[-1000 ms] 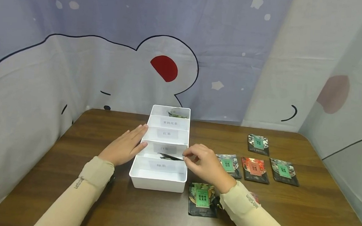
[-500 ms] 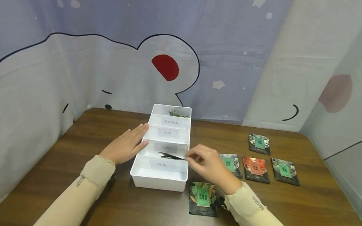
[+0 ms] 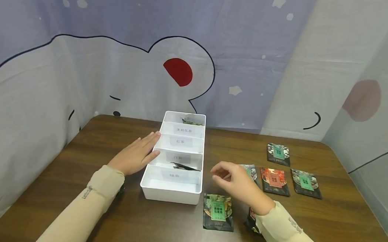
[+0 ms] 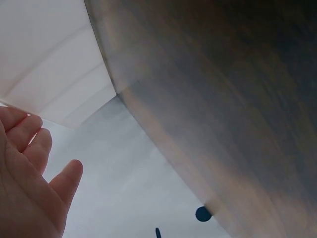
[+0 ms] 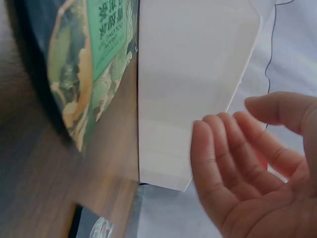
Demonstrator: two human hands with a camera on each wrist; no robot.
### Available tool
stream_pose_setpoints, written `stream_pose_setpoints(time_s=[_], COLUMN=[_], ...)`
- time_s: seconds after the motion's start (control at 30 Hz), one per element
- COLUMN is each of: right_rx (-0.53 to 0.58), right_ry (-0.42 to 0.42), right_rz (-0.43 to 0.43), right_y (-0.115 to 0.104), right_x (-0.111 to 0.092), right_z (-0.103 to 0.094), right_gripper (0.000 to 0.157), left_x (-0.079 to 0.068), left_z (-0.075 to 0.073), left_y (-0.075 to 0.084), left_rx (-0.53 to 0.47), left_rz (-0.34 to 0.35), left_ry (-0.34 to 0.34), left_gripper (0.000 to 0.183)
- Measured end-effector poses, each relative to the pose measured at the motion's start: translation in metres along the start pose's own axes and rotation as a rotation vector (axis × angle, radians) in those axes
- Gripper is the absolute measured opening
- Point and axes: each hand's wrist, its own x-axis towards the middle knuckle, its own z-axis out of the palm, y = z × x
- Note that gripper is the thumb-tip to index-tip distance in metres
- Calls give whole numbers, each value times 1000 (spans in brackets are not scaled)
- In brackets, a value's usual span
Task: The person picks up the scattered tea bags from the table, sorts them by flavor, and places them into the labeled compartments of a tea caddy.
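A long white divided box (image 3: 171, 196) with labelled compartments stands mid-table. My left hand (image 3: 134, 155) rests along its left rim, fingers straight; the left wrist view shows the fingertips (image 4: 34, 121) at the wall. To the right of the box, my right hand (image 3: 238, 181) hovers with loosely curved fingers and holds nothing; in the right wrist view its palm (image 5: 247, 183) is bare. A dark tea packet (image 3: 185, 167) lies in the second compartment from the front, and a green one (image 3: 192, 123) in the farthest. Closest to the right hand, a green-labelled oolong packet (image 3: 218, 212) lies flat.
Further right on the wooden table (image 3: 334, 222) lie a red-labelled packet (image 3: 275, 180) and green-labelled packets (image 3: 307, 183), one (image 3: 278, 153) farther back. My right hand partly covers another packet (image 3: 251, 171); one more (image 3: 252, 223) shows under the right wrist. A printed curtain (image 3: 244, 65) hangs behind.
My right hand has let go of the dark packet's end at the box's right rim and drawn back to the right. The packet stays in its compartment. The left hand keeps its place.
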Motion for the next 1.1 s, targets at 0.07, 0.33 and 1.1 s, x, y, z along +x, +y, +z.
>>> stream_pose_setpoints(time_s=[0.07, 0.33, 1.1], right_rx=[24, 148, 83], right_ry=[-17, -60, -140], right_rz=[55, 247, 498], right_y=[3, 11, 9], right_x=[-3, -15, -36], right_z=[-4, -12, -2], right_gripper=[13, 19, 33], left_x=[0, -1, 0], left_z=[0, 0, 0], left_y=[0, 0, 0], left_rx=[-2, -1, -6], left_rz=[0, -2, 12], left_ry=[0, 1, 12], left_gripper=[72, 72, 71])
